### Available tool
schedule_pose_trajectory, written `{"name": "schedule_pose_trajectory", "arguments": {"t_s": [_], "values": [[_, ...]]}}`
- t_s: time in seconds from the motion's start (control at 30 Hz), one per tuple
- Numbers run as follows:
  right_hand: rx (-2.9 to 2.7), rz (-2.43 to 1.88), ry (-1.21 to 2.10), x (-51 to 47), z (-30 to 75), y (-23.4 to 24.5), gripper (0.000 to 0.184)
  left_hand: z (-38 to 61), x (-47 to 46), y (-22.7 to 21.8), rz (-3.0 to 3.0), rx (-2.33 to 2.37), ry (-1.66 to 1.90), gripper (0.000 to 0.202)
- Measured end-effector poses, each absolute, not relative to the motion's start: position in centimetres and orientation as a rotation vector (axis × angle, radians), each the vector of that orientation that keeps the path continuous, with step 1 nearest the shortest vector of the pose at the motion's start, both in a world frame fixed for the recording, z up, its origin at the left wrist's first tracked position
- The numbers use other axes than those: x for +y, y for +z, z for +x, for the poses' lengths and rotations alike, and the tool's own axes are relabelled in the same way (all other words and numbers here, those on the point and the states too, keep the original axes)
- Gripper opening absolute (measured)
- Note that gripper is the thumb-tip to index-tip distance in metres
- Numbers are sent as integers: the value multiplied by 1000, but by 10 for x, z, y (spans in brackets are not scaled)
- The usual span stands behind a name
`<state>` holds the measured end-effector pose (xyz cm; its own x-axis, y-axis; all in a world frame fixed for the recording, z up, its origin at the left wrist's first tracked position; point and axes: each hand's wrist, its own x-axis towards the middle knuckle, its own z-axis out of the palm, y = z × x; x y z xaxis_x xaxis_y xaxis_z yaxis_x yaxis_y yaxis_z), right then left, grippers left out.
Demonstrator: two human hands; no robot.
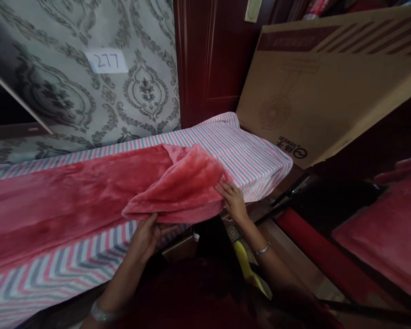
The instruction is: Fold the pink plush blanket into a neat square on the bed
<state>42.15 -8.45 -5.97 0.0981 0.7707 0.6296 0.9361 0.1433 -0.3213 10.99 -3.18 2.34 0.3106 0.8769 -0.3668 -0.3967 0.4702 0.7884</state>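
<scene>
A plush coral-red blanket (71,198) lies lengthwise over a surface covered by a striped cloth (250,157) in pink, grey and white. Its right end is folded back over itself at a slant. My left hand (146,235) pinches the near edge of this fold, thumb on top and the other fingers beneath, partly hidden. At the fold's right-hand edge, my right hand (232,201) grips the fabric with its fingertips; the thumb is hidden from view.
Behind the striped cloth stand a patterned wall with a paper marked 277 (107,61) and a dark red door (208,59). A large cardboard box (311,91) leans at the back right. Another coral-red cloth (390,228) lies at the right, and a yellow strip (248,267) hangs below.
</scene>
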Motion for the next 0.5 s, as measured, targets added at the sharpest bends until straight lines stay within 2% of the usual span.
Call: {"name": "schedule_pose_trajectory", "arguments": {"t_s": [0.13, 0.3, 0.37, 0.5], "values": [[-1453, -1427, -260, -79, 439, -23, 39, 122, -6, 53, 687, 785, 1014, 23], [-1293, -1303, -383, -76, 429, 34, 27, 133, 47, 99, 609, 684, 1226, 33], [-1404, -1303, -354, -75, 409, 31, 28, 129, 63, 99, 509, 699, 1261, 32], [-1733, -1334, -128, -73, 369, -9, 26, 113, 64, 69, 415, 902, 1218, 14]]}}
